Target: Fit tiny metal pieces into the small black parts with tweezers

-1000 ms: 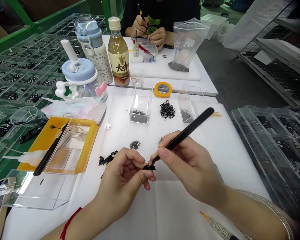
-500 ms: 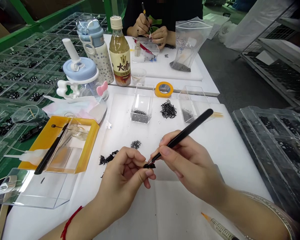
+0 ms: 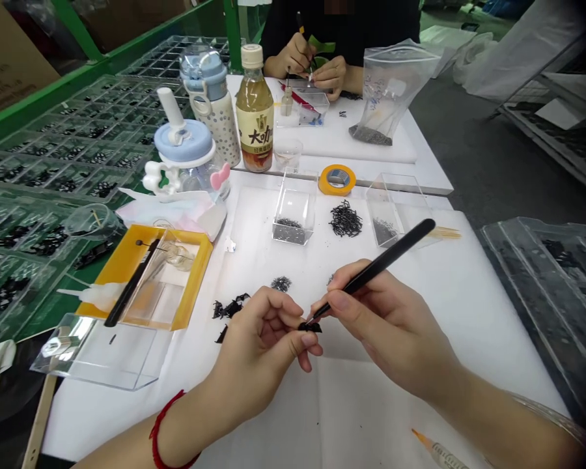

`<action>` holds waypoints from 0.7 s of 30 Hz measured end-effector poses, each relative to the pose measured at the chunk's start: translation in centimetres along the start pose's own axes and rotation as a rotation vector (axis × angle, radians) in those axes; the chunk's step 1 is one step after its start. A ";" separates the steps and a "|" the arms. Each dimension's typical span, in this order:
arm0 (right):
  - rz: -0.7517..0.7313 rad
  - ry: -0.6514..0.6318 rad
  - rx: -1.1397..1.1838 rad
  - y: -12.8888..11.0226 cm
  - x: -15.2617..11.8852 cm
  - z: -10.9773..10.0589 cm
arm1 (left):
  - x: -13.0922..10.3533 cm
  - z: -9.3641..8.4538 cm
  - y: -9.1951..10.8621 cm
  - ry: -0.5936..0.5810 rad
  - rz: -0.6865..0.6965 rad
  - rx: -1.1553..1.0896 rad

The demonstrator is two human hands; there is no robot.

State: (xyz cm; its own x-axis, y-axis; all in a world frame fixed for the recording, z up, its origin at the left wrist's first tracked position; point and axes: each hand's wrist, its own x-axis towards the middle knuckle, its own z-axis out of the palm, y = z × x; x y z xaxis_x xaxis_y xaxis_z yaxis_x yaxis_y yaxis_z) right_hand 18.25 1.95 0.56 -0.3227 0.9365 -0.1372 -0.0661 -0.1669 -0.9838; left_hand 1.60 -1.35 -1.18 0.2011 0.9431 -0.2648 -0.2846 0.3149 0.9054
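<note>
Between thumb and fingers, my left hand (image 3: 268,345) pinches a small black plastic part (image 3: 310,327). My right hand (image 3: 385,319) holds black tweezers (image 3: 385,257) like a pen, their tips touching the small part. Beyond my left hand lie a small pile of black plastic parts (image 3: 232,306) and a heap of tiny shiny dark pieces (image 3: 280,283). Further back is a pile of short black curved strips (image 3: 346,219), between two clear boxes (image 3: 293,231) holding fine dark bits. What exactly the tweezer tips grip is too small to make out.
On the left stand a yellow tray (image 3: 195,280) with another pair of tweezers, a clear lid (image 3: 127,358), two cups and a drink bottle (image 3: 254,117). An orange tape roll (image 3: 336,180) sits at the back. A co-worker's hands (image 3: 317,65) work across the table. Compartment trays (image 3: 542,286) flank both sides.
The whole view has shifted, so everything appears further right and most things slightly lower. Both hands keep their hold, with the tweezer tips still at the small black part.
</note>
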 end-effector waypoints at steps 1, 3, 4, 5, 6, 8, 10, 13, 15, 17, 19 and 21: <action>0.004 0.003 -0.001 0.2 0.1 -0.2 | 0.1 0.0 0.0 -0.008 0.001 0.017; -0.028 0.031 -0.005 0.3 0.4 -0.6 | 0.1 0.0 0.0 -0.030 0.008 0.067; -0.068 0.058 -0.013 0.1 0.6 -0.8 | 0.0 0.0 0.0 -0.049 0.012 0.103; -0.122 0.093 -0.018 -0.2 0.7 -1.0 | -0.1 -0.1 0.0 -0.077 0.017 0.150; -0.189 0.128 -0.021 -0.8 0.8 -1.2 | -0.2 -0.1 -0.1 -0.112 0.025 0.208; -0.320 0.183 -0.045 -2.6 0.7 -1.8 | -0.5 -0.2 -0.1 -0.198 0.058 0.357; -0.451 0.254 -0.109 -4.8 0.4 -2.5 | -0.7 -0.3 -0.2 -0.281 0.127 0.533; -0.515 0.414 -0.387 -7.8 -0.8 -4.1 | -0.9 -0.3 -0.4 -0.357 0.262 0.800; -0.420 0.442 -0.675 -8.7 -1.9 -5.2 | -1.1 -0.3 -0.6 -0.358 0.346 0.948; -0.285 0.343 -0.872 -8.6 -3.1 -6.4 | -1.1 -0.4 -0.9 -0.303 0.413 1.068; -0.219 0.303 -0.975 -7.6 -4.2 -7.5 | -0.7 -0.7 -1.3 -0.243 0.479 1.146; -0.135 0.299 -1.061 -6.0 -5.3 -8.7 | -0.1 -1.2 -1.8 -0.174 0.542 1.187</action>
State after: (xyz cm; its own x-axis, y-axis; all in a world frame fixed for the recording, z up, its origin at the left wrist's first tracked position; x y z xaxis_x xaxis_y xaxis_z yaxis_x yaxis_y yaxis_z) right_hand 28.55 0.69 6.22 -0.1240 0.9875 0.0969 0.8043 0.1572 -0.5731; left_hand 0.94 -1.86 -3.21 0.4651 0.8652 0.1872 0.6064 -0.4654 0.6447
